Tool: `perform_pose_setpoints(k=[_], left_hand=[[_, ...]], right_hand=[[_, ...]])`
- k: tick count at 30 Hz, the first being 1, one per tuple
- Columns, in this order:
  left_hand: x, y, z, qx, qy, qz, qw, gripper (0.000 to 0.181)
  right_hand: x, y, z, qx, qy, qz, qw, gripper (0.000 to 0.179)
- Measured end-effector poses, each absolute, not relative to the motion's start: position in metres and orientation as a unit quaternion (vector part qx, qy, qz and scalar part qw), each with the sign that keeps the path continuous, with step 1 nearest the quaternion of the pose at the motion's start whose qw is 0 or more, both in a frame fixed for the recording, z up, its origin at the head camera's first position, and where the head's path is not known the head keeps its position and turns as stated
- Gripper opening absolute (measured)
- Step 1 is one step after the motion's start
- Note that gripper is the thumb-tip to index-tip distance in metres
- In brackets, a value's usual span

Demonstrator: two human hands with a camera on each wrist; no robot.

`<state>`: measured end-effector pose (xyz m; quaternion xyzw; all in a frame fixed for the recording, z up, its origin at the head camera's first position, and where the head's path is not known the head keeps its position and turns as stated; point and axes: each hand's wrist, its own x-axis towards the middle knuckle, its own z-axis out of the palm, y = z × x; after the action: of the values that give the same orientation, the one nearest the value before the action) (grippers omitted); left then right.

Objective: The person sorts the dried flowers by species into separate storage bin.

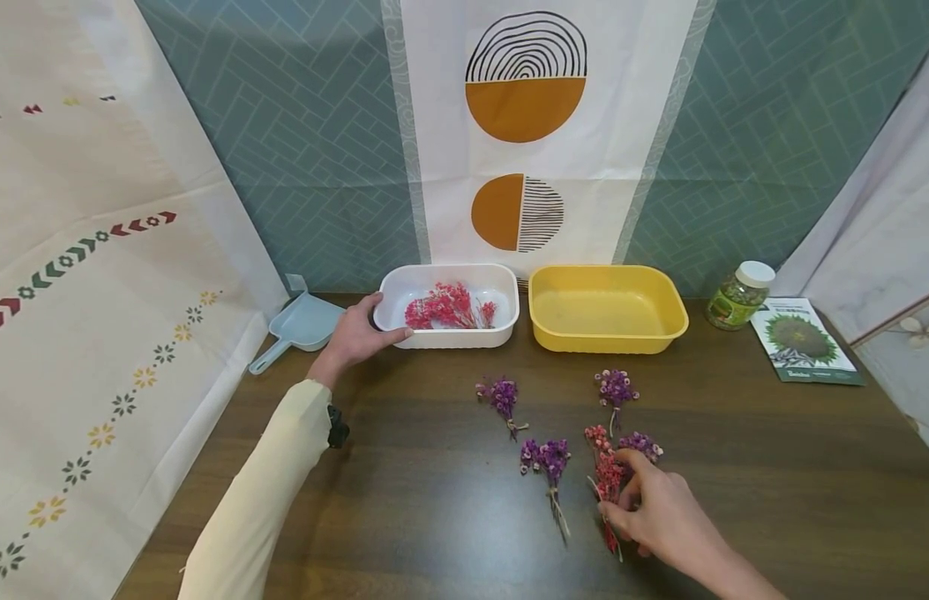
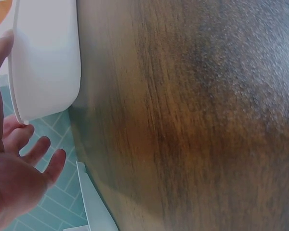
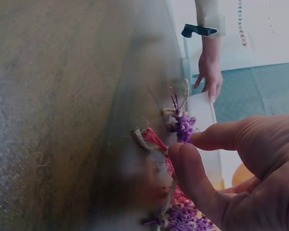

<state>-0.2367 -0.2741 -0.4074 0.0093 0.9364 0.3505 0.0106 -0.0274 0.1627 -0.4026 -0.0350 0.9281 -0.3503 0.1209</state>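
At the white tub (image 1: pixel 449 337), my left hand (image 1: pixel 359 332) grips the left end, its thumb along the front rim and other fingers at the side. Inside the tub lie red dried flowers (image 1: pixel 451 305). My right hand (image 1: pixel 662 508) holds a small bunch of red dried flowers (image 1: pixel 605 467) low over the table, thumb and fingers about its stems. Partly hidden behind that hand is a purple bunch (image 1: pixel 644 444). Other purple bunches lie nearby: one (image 1: pixel 616 388) beyond the hand, one (image 1: pixel 548 460) to its left, and one (image 1: pixel 501 396) closer to the tub.
A yellow tub (image 1: pixel 606 343) stands right of the white one. Farther right are a lidded jar (image 1: pixel 737 298) and a booklet (image 1: pixel 801 342) with a green plant picture. A light blue dustpan (image 1: pixel 307 323) lies at the left. Cloth hangs behind the wooden table (image 1: pixel 404 500).
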Motion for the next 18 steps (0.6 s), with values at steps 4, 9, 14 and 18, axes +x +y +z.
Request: perform_pose_setpoints(k=[4,9,14,18], left_hand=[[-0.238,-0.274,-0.407,0.010,0.938,0.347,0.010,0.108],[-0.239,-0.274,-0.408,0.012,0.940,0.341,0.008,0.107],[-0.239,-0.274,-0.408,0.014,0.939,0.342,0.007,0.107],[-0.238,-0.274,-0.408,0.014,0.938,0.346,0.006,0.108]], right_hand=[[-0.028,0.162,-0.407,-0.038,0.929,-0.351,0.115,0.069],[-0.029,0.161,-0.412,-0.036,0.932,-0.343,0.109,0.072],[-0.029,0.159,-0.415,-0.037,0.934,-0.340,0.106,0.074],[-0.029,0.158,-0.417,-0.036,0.934,-0.340,0.106,0.075]])
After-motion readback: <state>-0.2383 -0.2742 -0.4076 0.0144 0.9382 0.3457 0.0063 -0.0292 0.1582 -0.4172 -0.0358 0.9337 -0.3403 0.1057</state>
